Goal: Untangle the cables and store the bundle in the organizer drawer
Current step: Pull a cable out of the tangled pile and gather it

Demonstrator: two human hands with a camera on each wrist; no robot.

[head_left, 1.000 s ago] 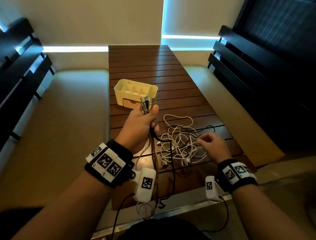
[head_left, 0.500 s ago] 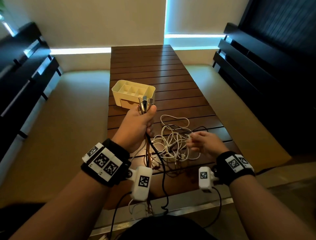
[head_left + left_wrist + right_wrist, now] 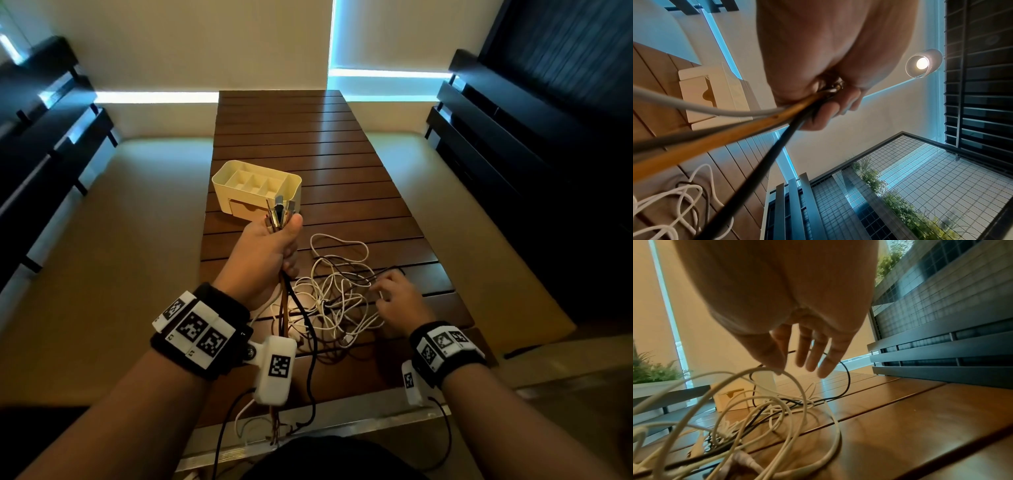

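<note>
Near edge, 6 o'clock: cable tails hang off the table (image 3: 308,113) rim below the L wrist.

L hand (image 3: 265,251), raised at approx 10 o'clock of the tangle, fist clenched round a bunch of cable ends (image 3: 280,214); plugs stick up past the thumb. Wrist view shows white, tan and black strands running taut out of the fist.

R hand (image 3: 397,303), at 3 o'clock of the tangle, low over the table. Fingers (image 3: 807,356) spread and straight, thumb tip touching a white loop; grips nothing.

Tangle (image 3: 337,298): white + dark cables in loose overlapping loops, centre of the near table. Not sorted yet; dark strand threads through the white ones.

Organizer (image 3: 257,190), 12 o'clock of L hand, further up the table. Top compartments look empty. Drawer (image 3: 245,209) in its front looks closed.

Progress, my read: early-mid. Ends gathered in one hand = done. Left: pull loops free, coil into a bundle, open drawer, stow, close.
</note>
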